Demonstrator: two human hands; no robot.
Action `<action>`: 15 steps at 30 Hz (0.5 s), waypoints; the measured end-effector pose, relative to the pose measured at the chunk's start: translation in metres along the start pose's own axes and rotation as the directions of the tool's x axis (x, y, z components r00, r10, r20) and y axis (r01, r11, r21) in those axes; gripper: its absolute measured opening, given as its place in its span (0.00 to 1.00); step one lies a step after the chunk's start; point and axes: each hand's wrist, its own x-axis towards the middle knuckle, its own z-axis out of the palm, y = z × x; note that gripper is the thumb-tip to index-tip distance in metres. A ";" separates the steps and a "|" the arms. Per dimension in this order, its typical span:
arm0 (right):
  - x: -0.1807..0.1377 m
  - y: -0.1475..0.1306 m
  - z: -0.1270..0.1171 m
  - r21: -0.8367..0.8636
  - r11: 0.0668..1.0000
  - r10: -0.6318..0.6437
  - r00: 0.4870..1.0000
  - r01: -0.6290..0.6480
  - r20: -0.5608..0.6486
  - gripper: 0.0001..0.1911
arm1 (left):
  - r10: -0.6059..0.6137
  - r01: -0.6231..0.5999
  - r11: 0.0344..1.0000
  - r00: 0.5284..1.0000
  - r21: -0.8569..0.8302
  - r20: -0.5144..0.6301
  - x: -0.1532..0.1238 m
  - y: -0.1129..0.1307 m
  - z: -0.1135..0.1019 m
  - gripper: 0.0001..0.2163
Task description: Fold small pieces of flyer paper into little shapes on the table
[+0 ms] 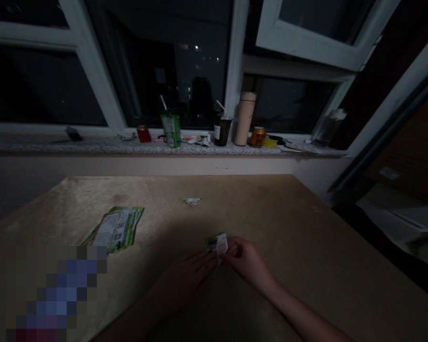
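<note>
A small folded wrapper (221, 244), green on one part and white with red print on another, is on the brown table in front of me. My right hand (248, 261) pinches its right edge between thumb and fingers. Stretched out flat, my left hand (185, 275) lies with its fingertips at the wrapper's lower left side. Farther back lies a small triangular folded wrapper (193, 202). To the left, several flat green printed packets (119, 229) overlap in a pile. Dim light hides the finer print.
The table (288, 213) reaches to the wall under a window. On the stone sill (196, 149) stand a green cup (171, 128), a dark cup (223, 130), a pink thermos (245, 118), an orange can (258, 137) and a red jar (143, 134). The lower left is pixelated.
</note>
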 end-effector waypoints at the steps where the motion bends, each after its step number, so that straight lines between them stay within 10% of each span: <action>1: -0.001 -0.002 -0.003 -0.101 0.994 -0.047 0.999 0.045 -0.024 0.07 | 0.000 0.000 1.000 1.000 0.004 0.006 0.000 0.000 -0.001 0.19; 9: -0.005 -0.005 -0.013 -0.377 0.902 -0.222 0.975 0.211 0.015 0.09 | -0.010 0.009 1.000 0.999 0.024 0.049 0.002 0.002 -0.003 0.18; 15: -0.006 0.000 -0.023 -0.421 0.764 -0.402 0.871 0.489 0.282 0.09 | -0.026 0.025 0.999 0.998 0.030 0.050 0.003 0.003 -0.005 0.17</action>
